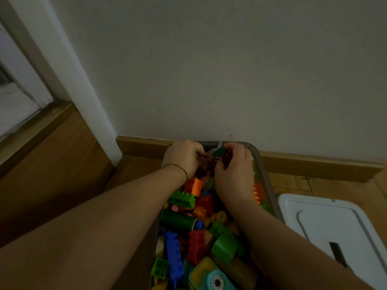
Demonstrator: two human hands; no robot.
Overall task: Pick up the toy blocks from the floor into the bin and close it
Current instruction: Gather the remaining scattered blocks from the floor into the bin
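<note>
1. A dim, wide-angle view looks down past two bare forearms into a bin [264, 170] that runs from the picture's centre toward 6 o'clock. Its walls are smooth, greyish and see-through, with rounded corners.
2. The bin stands on a wooden floor [52, 174] of warm brown planks, its far end close against a plain matte wall [209, 70] edged by a wooden skirting board [142, 144].
3. The bin is heaped with toy blocks [194, 245]: hard, glossy plastic bricks with round studs, in red, green, blue, orange and yellow. Among them lie a smooth green cylinder [178, 220] and, at 6 o'clock, a teal and yellow toy camera [211, 277] with a round lens.
4. The left hand [184, 156] reaches over the bin's far left corner at about 11 o'clock from the heap. Its fingers are curled downward among the blocks; what they grip, if anything, cannot be told. A thin dark cord bracelet [176, 166] circles the wrist.
5. The right hand [234, 170] is just beside it, at 12 o'clock over the bin's far end. Its fingers pinch a small studded piece [222, 153], green on top and red beneath, held above the heap.
6. At 4 o'clock, on the floor beside the bin, lies the lid [335, 222]: flat white plastic with rounded corners, a raised inner outline and a dark slot.
7. At 9 o'clock a white door frame [69, 80] rises at a slant.
</note>
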